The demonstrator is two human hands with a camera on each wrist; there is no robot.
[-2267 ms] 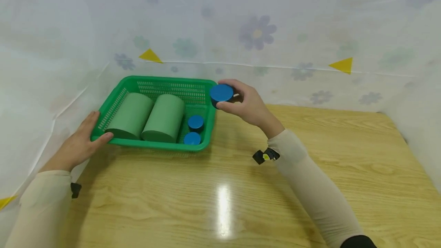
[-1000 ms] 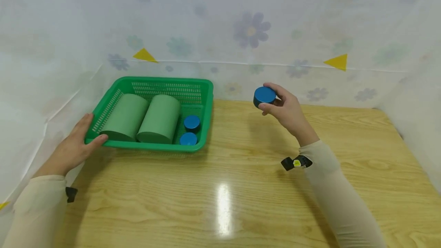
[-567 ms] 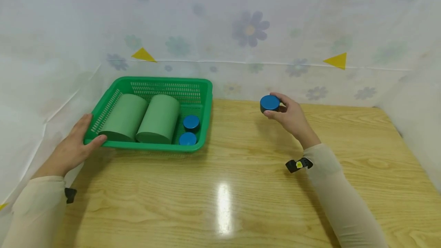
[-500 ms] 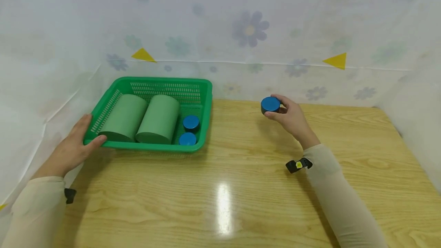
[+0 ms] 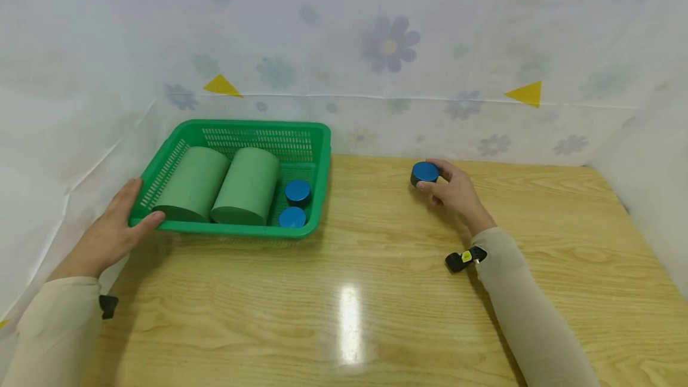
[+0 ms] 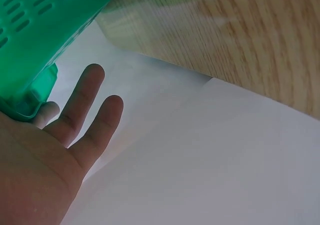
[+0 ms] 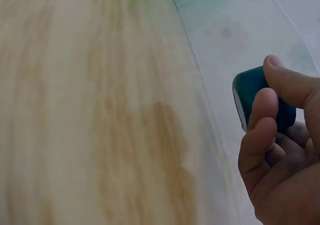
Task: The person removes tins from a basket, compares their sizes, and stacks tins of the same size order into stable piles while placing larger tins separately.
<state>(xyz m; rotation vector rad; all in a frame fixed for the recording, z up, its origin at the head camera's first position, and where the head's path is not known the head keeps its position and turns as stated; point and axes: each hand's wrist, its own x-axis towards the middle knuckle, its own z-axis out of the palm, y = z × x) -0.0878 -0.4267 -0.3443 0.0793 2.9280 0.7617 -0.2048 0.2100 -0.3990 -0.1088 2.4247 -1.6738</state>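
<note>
Blue disc [image 5: 424, 171], right hand [image 5: 455, 192] pinching, near table's far edge [image 5: 371, 159]; left hand [image 5: 110, 235] grips basket [image 5: 236, 229]

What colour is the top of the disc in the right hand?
Blue. The disc's top shows best in the head view.

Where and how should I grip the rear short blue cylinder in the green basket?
I'd come down from above and pinch the rear short blue cylinder by the left and right of its curved side. It stands flat face up; the green basket walls it in, and the front short blue cylinder sits close before it.
</note>
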